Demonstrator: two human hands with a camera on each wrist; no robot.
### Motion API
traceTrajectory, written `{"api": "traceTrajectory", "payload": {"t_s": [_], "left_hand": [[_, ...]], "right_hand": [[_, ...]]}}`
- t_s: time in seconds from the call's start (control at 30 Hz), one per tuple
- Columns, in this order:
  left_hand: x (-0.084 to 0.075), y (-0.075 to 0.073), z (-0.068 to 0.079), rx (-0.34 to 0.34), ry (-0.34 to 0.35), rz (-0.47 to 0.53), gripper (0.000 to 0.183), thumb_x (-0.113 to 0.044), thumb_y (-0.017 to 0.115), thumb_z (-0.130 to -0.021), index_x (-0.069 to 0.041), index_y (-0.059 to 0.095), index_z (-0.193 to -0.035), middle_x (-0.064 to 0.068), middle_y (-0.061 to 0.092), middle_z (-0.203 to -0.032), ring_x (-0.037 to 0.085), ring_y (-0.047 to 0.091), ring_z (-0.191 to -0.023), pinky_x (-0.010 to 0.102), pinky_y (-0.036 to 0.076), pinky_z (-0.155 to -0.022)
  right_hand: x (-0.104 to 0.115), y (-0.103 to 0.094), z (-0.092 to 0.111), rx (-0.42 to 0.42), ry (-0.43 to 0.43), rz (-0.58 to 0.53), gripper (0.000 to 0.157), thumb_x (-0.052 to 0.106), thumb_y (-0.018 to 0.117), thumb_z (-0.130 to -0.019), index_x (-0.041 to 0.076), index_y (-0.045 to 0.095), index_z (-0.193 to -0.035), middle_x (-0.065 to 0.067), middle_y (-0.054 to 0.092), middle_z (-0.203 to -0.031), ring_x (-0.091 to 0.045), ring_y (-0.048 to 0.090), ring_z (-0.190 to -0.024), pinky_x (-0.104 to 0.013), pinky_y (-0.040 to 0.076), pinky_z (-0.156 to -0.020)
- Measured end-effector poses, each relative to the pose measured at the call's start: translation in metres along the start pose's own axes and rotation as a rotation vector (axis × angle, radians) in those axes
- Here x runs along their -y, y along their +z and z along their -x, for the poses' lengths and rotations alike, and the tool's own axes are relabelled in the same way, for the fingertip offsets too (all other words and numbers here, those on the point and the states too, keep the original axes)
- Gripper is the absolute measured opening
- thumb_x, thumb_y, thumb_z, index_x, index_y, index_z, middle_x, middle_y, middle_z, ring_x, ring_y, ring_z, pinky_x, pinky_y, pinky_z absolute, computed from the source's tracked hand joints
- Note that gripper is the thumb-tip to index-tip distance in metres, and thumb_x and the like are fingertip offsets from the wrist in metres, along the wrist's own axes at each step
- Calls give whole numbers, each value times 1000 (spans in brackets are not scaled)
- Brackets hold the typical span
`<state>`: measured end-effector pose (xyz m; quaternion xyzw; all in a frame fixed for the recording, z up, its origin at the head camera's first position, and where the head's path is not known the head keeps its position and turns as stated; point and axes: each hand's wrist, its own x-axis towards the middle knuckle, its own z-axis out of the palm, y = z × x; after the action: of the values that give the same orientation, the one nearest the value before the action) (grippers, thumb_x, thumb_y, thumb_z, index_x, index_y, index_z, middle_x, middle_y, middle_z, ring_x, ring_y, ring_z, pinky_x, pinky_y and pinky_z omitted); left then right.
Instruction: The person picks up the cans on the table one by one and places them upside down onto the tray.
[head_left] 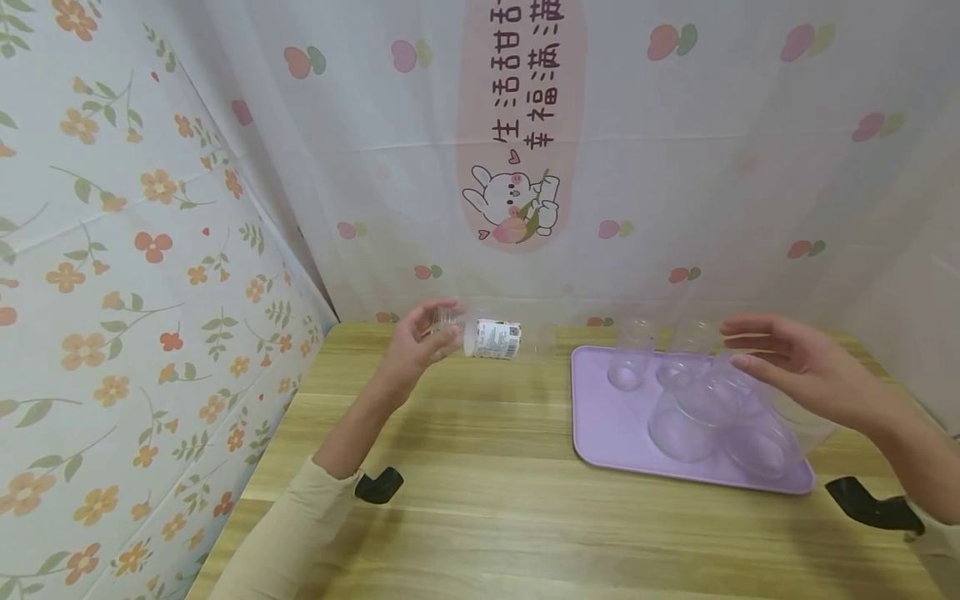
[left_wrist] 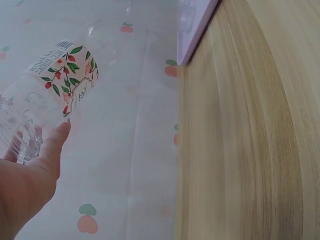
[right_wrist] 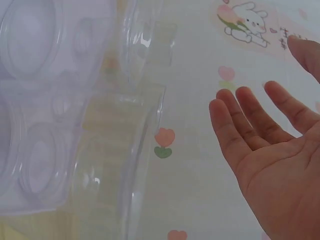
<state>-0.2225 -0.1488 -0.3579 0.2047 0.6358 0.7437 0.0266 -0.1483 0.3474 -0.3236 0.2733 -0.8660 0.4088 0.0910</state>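
Note:
A clear plastic bottle (head_left: 498, 339) lies sideways in the air above the back of the table, held by my left hand (head_left: 420, 342) at its ridged end. Its label, white with a barcode in the head view, shows a floral part (left_wrist: 70, 75) in the left wrist view. The bottle's far end is faint and hard to make out. My right hand (head_left: 810, 367) hovers over the right side of a purple tray (head_left: 600, 446), palm bare and fingers spread apart in the right wrist view. Beneath and beside it stand several clear plastic containers, among them a wide one (head_left: 686, 429).
Smaller clear containers, including one at the tray's back left (head_left: 634, 354), share the tray. A wood-grain table (head_left: 450, 500) carries it. Printed curtains (head_left: 360, 167) hang behind and at the left, close to the table's back edge.

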Motion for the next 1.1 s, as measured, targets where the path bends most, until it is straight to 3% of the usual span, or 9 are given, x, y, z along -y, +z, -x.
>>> {"api": "traceTrajectory", "payload": {"t_s": [0.4, 0.67, 0.9, 1.1], "left_hand": [[-2, 4, 1, -9, -23, 34, 44, -5, 62, -99, 2, 47, -140, 17, 51, -141, 39, 49, -129, 42, 50, -100], [2, 5, -1, 2, -15, 63, 47, -5, 61, -99, 4, 46, -142, 19, 50, -144, 49, 42, -131, 44, 49, -101], [5, 8, -1, 9, -14, 75, 46, -7, 60, -100, 4, 45, -143, 21, 48, -145, 32, 55, -122, 47, 49, -101], [7, 14, 0, 13, -32, 106, 45, -6, 59, -101, 2, 45, -143, 18, 49, -144, 39, 52, -125, 47, 48, -102]], "right_hand": [[6, 9, -3, -43, 63, -70, 45, -10, 60, -98, -2, 50, -141, -3, 62, -132, -7, 63, -115, -18, 52, -86], [5, 18, -9, -72, 83, -164, 43, -7, 56, -101, -1, 49, -142, -7, 60, -132, -11, 64, -115, -22, 53, -89], [3, 26, -13, -89, 82, -317, 40, -7, 53, -102, -6, 47, -142, -13, 59, -131, -17, 64, -116, -26, 53, -91], [4, 33, -17, -77, 112, -301, 40, -1, 52, -105, -2, 46, -144, -14, 55, -135, -15, 62, -119, -24, 51, -93]]}}
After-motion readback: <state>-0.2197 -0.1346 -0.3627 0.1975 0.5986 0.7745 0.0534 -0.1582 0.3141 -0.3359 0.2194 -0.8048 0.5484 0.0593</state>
